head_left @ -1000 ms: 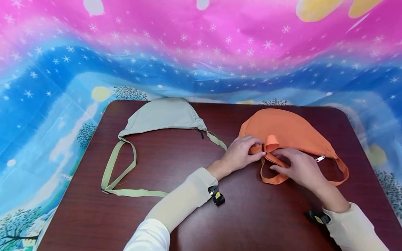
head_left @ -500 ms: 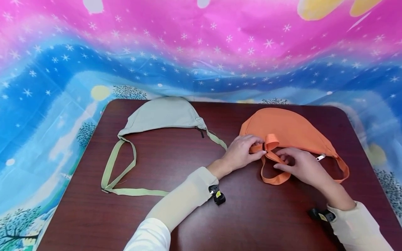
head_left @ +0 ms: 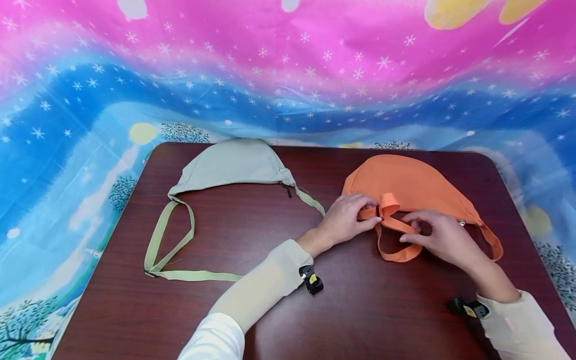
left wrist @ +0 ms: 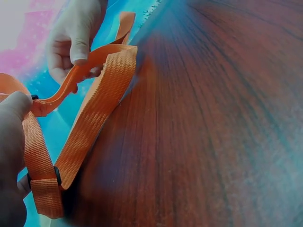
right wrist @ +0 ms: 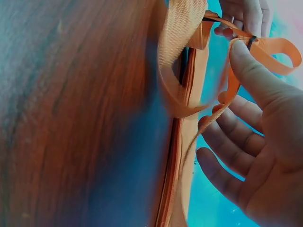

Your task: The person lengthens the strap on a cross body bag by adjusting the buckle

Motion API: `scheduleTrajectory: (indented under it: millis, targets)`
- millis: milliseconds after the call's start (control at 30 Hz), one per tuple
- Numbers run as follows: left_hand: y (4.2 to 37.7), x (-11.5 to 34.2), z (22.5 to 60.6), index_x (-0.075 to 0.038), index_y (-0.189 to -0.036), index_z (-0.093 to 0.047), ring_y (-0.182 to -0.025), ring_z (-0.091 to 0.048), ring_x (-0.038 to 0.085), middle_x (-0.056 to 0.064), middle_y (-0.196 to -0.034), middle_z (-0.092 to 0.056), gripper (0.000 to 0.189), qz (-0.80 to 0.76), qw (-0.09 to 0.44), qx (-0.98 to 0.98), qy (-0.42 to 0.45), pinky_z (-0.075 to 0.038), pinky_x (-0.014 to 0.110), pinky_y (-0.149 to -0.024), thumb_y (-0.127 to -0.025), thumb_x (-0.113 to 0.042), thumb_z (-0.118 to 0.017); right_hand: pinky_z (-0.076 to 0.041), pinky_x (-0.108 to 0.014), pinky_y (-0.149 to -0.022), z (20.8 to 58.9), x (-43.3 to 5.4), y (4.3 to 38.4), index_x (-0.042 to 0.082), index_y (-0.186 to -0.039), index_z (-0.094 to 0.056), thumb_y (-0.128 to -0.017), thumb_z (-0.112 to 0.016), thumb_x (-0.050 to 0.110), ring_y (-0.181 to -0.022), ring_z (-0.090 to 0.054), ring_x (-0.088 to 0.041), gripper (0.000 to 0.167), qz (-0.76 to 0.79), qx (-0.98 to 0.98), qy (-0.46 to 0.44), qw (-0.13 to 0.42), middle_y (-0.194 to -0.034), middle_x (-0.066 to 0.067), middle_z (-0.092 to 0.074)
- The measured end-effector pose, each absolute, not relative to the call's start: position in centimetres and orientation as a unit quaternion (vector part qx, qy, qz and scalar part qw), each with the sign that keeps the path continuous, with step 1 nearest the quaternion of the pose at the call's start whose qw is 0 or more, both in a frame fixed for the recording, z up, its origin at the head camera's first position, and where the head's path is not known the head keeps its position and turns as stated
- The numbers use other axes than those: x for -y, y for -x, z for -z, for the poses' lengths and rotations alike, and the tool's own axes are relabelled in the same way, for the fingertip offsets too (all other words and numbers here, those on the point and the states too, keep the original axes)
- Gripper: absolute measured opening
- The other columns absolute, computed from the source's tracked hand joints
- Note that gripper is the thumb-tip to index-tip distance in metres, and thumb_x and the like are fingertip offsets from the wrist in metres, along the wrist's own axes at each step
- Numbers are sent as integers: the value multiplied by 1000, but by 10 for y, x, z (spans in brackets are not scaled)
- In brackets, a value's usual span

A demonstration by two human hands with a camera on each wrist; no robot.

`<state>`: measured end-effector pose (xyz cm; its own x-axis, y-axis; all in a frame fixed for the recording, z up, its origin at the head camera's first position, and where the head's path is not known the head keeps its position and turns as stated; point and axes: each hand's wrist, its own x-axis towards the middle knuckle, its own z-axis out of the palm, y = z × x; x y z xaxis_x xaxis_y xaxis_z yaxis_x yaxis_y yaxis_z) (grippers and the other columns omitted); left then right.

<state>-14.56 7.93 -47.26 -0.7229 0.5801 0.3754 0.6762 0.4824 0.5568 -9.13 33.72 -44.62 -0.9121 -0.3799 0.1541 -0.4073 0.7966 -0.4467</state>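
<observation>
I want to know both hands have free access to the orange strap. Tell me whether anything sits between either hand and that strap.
Nothing visible does. The left hand already pinches the orange strap at its black slider, and the right hand grips the strap beside it. The green bag lies apart to the left on the table.

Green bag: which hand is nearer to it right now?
Left. The left hand sits just right of the green bag's strap end; the right hand is farther right, on the orange strap.

Orange sling bag (head_left: 405, 182) lies flat, its strap (head_left: 396, 254) looped.
</observation>
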Motion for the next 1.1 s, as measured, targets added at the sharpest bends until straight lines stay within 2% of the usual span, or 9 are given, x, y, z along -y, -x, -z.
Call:
scheduleTrajectory:
  millis: [167,233,367,500,633,900,1100]
  targets:
    - [146,-79,472,-18,-119,-69,-94,-56,2,-11,-105,-65,31,349,67,861,362,-41,21,-92,-96,-38,-72,-37,-24,-60,443,-335,91,15,-105,-73,-76,-92,21,-68,-48,-10,36,-229,946,-223,45,-81,6,-56]
    - [145,-79,472,-17,-119,-69,-95,-57,2,-9,-104,-66,31,350,69,861,363,-41,22,-92,-95,-38,-73,-38,-22,-62,442,-335,91,15,-107,-73,-77,-91,20,-72,-49,-8,35,-236,944,-225,44,-85,5,-60]
    - [145,-79,471,-15,-118,-70,-95,-58,4,-8,-103,-66,33,347,72,863,361,-42,22,-93,-95,-38,-73,-40,-22,-61,438,-335,89,15,-107,-72,-82,-87,18,-73,-50,-9,29,-277,940,-200,10,-90,2,-63]
    - [145,-79,470,-15,-117,-70,-93,-57,4,-8,-103,-66,32,348,73,860,366,-43,22,-91,-95,-37,-73,-36,-27,-53,432,-335,86,17,-103,-68,-91,-79,21,-61,-46,-12,17,-322,932,-162,-38,-77,0,-54]
    - [145,-79,470,-14,-117,-69,-95,-58,5,-6,-104,-66,31,352,76,856,371,-43,22,-91,-95,-36,-74,-34,-29,-50,426,-334,84,18,-97,-66,-96,-73,23,-55,-43,-14,8,-336,929,-142,-58,-72,1,-50]
    - [146,-78,468,-14,-101,-65,-76,-48,7,-6,-85,-55,27,326,79,870,362,-41,23,-80,-93,-38,-73,-32,-30,-51,419,-339,81,16,-95,-68,-97,-72,24,-56,-42,-14,10,-329,936,-122,-38,-70,3,-50]
    - [151,-75,466,-15,-98,-63,-72,-47,7,-6,-81,-52,26,334,88,867,360,-40,24,-77,-93,-38,-73,-30,-30,-51,419,-346,80,17,-93,-68,-96,-73,17,-58,-41,-13,6,-336,933,-128,-19,-70,4,-48]
